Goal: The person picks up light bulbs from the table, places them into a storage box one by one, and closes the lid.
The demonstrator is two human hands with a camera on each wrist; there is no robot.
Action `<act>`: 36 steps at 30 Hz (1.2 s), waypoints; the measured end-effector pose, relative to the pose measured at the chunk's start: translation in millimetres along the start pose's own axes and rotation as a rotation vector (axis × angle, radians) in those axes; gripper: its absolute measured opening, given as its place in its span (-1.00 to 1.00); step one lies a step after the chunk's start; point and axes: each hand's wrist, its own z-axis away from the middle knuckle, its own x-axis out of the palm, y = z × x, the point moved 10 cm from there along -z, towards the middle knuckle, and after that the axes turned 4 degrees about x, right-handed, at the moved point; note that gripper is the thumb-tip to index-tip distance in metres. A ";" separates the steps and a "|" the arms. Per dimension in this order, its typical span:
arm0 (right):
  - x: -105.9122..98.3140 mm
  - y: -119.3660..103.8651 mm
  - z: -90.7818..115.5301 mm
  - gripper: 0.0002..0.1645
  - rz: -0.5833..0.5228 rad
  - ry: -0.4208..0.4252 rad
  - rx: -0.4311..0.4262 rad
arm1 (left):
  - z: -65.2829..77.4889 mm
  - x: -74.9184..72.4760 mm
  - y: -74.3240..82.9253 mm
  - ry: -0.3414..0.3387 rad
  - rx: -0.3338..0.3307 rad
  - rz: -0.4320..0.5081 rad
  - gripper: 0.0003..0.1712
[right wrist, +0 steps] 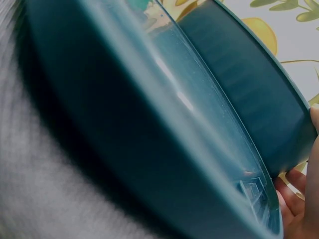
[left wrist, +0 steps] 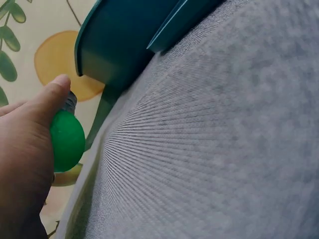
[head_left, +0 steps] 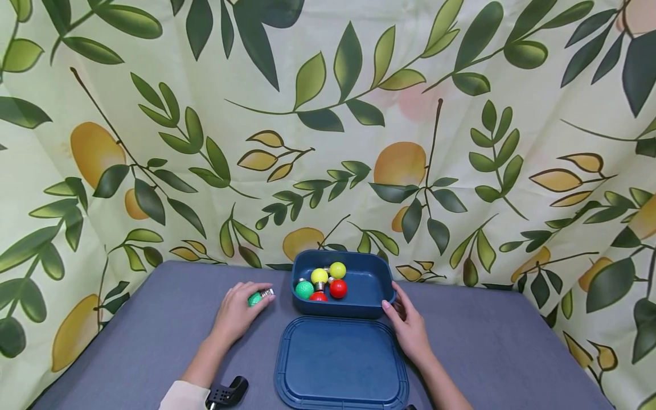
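Note:
Between thumb and fingers, my left hand (head_left: 241, 310) pinches a green light bulb (head_left: 254, 298), its silver screw base toward the box. The left wrist view shows the bulb's round green globe (left wrist: 68, 142) below the thumb. A dark blue plastic box (head_left: 366, 279) stands to its right, a small gap away. Inside it lie yellow bulbs (head_left: 337, 270), red bulbs (head_left: 338, 288) and a green bulb (head_left: 304, 290), gathered toward its left side. My right hand (head_left: 408, 324) grips the box's front right corner, thumb at the front and fingers along the side.
A blue lid (head_left: 340, 361) lies flat on the grey cloth-covered table (head_left: 154, 341), just in front of the box. Near my left forearm is a black perforated strap-like piece (head_left: 228, 393). A leaf-patterned curtain (head_left: 328, 171) hangs behind the table.

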 end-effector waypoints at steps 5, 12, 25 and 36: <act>-1.3 -0.7 -0.1 -0.26 0.011 0.000 -0.003 | 1.4 -1.0 0.0 0.035 0.009 0.048 -0.65; -1.7 -0.4 -2.7 -0.26 0.011 0.000 0.000 | 0.3 2.3 -5.8 0.013 -0.074 0.187 -0.58; -2.7 1.7 -0.7 -0.28 -0.016 0.011 -0.013 | -3.8 11.4 11.6 -0.046 -0.195 0.280 -0.69; -0.7 0.6 -1.6 -0.28 -0.046 0.013 -0.013 | -14.7 -3.0 39.0 0.033 -0.179 0.291 -0.67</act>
